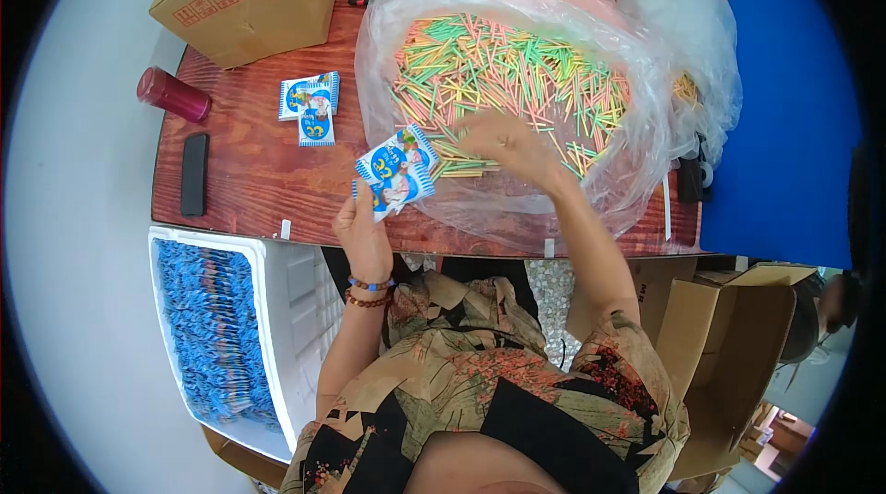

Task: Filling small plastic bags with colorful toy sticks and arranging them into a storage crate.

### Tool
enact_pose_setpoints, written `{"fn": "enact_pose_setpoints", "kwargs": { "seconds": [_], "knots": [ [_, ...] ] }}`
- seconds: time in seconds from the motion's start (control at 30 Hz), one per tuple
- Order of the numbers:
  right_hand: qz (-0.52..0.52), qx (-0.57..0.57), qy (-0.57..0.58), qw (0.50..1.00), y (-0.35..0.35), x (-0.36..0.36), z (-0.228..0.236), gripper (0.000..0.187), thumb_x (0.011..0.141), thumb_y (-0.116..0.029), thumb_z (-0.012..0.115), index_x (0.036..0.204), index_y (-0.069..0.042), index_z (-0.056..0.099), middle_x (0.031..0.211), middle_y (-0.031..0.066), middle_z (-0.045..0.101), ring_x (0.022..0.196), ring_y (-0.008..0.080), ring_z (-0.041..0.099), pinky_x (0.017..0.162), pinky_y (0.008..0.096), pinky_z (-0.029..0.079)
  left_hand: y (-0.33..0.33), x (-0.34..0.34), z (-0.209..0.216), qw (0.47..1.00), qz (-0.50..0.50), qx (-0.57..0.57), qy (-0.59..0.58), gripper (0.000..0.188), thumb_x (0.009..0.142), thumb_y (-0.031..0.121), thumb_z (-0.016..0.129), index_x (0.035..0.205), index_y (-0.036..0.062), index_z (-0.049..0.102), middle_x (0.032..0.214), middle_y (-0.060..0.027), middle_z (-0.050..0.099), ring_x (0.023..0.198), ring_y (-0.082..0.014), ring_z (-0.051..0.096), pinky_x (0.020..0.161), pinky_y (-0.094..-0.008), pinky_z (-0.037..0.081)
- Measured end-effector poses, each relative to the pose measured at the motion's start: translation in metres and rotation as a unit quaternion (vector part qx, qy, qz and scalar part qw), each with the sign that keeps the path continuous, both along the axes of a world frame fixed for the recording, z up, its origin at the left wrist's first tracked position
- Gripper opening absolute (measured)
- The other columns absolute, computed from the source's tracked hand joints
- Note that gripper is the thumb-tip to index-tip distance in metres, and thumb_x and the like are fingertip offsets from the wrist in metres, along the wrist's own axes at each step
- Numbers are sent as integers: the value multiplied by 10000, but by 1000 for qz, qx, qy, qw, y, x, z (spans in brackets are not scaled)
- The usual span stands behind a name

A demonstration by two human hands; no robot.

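My left hand (364, 237) is closed around the lower edge of a small blue-and-white snack packet (399, 164), held up at the near left side of the plastic bag; I cannot tell whether a second packet overlaps it. Over the near part of a heap of thin candy-coloured sticks (498, 65), pink, yellow and green, hovers my right hand (519, 150), with its fingers curled together towards the left. Whatever lies between those fingertips is too blurred to make out. The sticks lie inside a wide-open clear plastic bag (374, 69) on the red-brown table (249, 180).
Two similar packets (317, 127) lie left of the bag, near a black phone (194, 174) and a red cup (175, 94). A cardboard box (258, 9) stands at the far left. Below left, a white foam box (269, 337) holds many blue packets. An open carton (688, 337) stands at right.
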State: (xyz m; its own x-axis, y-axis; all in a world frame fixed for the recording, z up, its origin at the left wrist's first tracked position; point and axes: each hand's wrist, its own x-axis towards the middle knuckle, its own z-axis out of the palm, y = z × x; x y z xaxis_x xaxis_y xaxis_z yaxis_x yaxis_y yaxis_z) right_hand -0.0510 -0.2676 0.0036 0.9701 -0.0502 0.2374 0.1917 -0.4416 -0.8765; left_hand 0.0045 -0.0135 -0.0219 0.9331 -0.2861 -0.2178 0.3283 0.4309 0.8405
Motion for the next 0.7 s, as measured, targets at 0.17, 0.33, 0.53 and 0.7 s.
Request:
{"fn": "enact_pose_setpoints", "kwargs": {
  "seconds": [0.17, 0.33, 0.53, 0.7],
  "knots": [
    [-180, -413, -2, 893, -72, 62, -6, 197, 787, -161, 648, 967, -89, 682, 1018, 102, 620, 1002, 291, 556, 910, 433, 416, 4, 1, 0, 999, -19, -29, 5, 271, 994, 236, 520, 950, 10, 663, 970, -55, 690, 843, -112, 645, 734, -268, 502],
    [-177, -585, 44, 790, -91, 93, -11, 320, 732, -134, 658, 1051, -113, 646, 1139, 89, 545, 1146, 282, 455, 997, 469, 323, 8, -1, 3, 1000, -8, -1, 15, 244, 990, 221, 524, 945, 25, 662, 968, -53, 691, 836, -106, 645, 708, -265, 503],
    [-109, -537, -7, 837, -90, 103, -14, 364, 690, -105, 670, 1053, -111, 646, 1170, 89, 506, 1181, 279, 421, 1001, 451, 326, 7, 5, -2, 999, -8, -7, 34, 244, 991, 217, 520, 941, 24, 662, 967, -50, 692, 832, -107, 647, 697, -262, 503],
    [-125, -556, -74, 818, -93, 109, -31, 263, 740, -61, 597, 1001, -35, 614, 1183, 121, 506, 1181, 300, 429, 1002, 443, 317, 3, 4, 3, 999, -7, -8, 41, 246, 987, 215, 532, 927, 16, 662, 938, -42, 684, 815, -86, 630, 704, -252, 499]
  ]
}}
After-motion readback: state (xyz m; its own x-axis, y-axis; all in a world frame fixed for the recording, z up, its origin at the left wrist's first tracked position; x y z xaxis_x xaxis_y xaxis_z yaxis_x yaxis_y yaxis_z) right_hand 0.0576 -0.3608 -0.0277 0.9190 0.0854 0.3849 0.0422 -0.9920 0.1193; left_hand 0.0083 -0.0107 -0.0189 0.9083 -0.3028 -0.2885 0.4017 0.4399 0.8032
